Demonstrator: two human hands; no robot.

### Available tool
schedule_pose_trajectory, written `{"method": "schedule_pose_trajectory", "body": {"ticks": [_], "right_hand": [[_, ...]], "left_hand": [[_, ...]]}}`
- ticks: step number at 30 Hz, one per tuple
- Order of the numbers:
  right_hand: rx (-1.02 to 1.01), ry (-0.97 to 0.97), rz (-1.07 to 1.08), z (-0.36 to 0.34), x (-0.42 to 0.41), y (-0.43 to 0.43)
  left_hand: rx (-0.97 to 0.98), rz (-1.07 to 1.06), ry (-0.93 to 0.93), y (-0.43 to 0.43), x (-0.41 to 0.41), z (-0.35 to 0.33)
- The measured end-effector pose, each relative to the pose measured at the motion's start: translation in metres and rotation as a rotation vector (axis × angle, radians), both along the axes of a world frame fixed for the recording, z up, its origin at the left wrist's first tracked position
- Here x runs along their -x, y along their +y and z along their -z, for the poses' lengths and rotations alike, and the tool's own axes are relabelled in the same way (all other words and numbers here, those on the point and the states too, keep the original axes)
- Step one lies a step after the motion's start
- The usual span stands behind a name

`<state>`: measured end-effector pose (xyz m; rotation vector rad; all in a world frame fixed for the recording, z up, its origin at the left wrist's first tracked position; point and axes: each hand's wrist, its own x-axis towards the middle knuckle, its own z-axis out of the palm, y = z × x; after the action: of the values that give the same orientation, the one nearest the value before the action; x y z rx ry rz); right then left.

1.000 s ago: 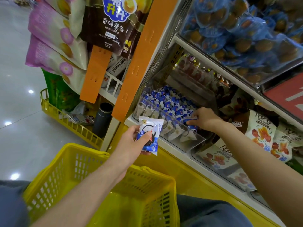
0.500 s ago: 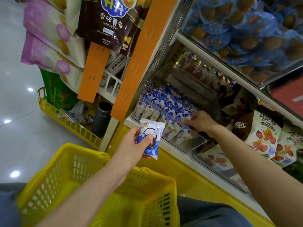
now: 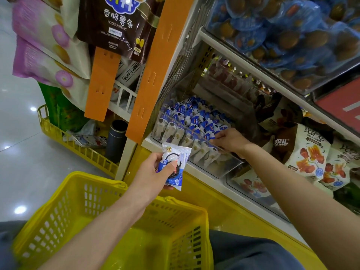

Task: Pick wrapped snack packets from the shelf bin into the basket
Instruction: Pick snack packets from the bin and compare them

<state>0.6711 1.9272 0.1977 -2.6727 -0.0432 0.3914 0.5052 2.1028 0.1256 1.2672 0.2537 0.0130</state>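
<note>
**First speaker:** One blue-and-white wrapped snack packet [image 3: 174,164] is pinched in the left hand [image 3: 153,172], with the thumb laid across its face. It is held just above the far rim of the yellow perforated plastic basket [image 3: 93,177]. How is such a packet expected to handle?

**Second speaker:** It is judged light and soft. The glossy film looks slippery and the contents could be crushed, so a flat pinch across the middle is advised.

**First speaker:** And the right hand [image 3: 231,140]?

**Second speaker:** It is stretched over the front wall of the clear plastic shelf bin [image 3: 229,166], knuckles up, fingertips buried among the rowed blue-and-white packets [image 3: 194,117]. Whether one is gripped cannot be told.
</note>
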Motion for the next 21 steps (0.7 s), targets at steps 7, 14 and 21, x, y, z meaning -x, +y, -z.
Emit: {"method": "schedule_pose_trajectory", "body": {"ticks": [7,14,21], "right_hand": [[-0.054,-0.327,0.051,-0.008,0.02,0.003],[-0.432,-0.423,-0.246,0.013,0.104,0.026],[-0.69,-0.064,-0.144,0.055,0.119,0.039]], "left_hand": [[0.016,0.015,-0.01,-0.002,-0.001,0.0],[0.047,0.062,-0.022,-0.004,0.003,0.004],[-0.035,0.085,0.008,-0.005,0.005,0.016]]}}
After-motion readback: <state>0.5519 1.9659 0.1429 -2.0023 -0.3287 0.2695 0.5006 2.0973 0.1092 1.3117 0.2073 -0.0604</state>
